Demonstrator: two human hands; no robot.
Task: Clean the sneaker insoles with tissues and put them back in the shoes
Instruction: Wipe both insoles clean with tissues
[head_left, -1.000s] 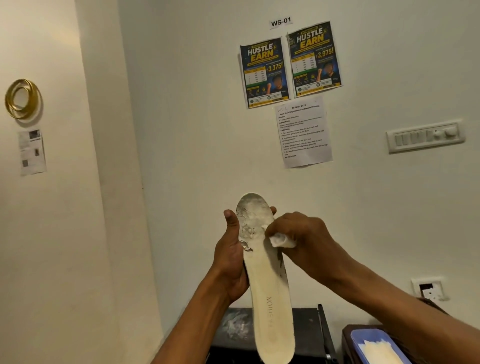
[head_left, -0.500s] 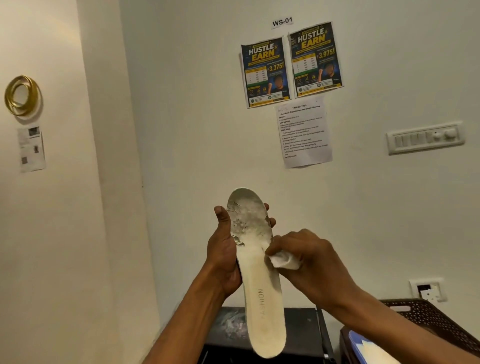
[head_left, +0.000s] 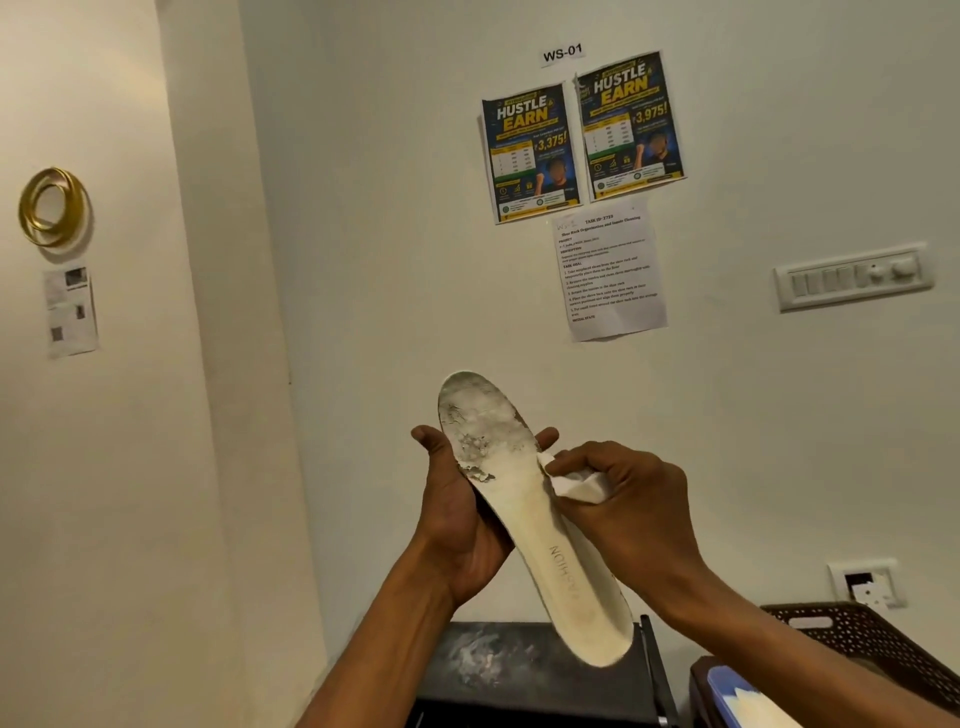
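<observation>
Both of my hands were up in front of the wall, working on one insole (head_left: 540, 525). My left hand (head_left: 457, 525) cradled it from behind, palm under the middle, thumb hooked over the left edge and fingertips curling round the right edge, so my grip was closed around the insole. It stood tilted, toe end up and heel end down to the right. The toe area was grey and flaking; the rest was cream, with a printed word near the heel.

My right hand (head_left: 628, 509) pinched a crumpled white tissue (head_left: 576, 486) between thumb and curled fingers and pressed it against the insole's right edge, about halfway along, just below the fingertips of my left hand.

Under the heel end lay a black surface (head_left: 519, 670) with whitish smears. To its right stood a brown perforated basket (head_left: 857, 639), and in front of that a blue-rimmed thing (head_left: 727, 691) with something pale in it; I could not tell what.

On the wall hung two dark posters (head_left: 530, 153), a printed sheet (head_left: 608, 270) below them, a small label (head_left: 562, 53) above, a switch panel (head_left: 852, 275) to the right and a socket (head_left: 865, 582) lower down. Gold rings (head_left: 52, 208) hung on the left wall.
</observation>
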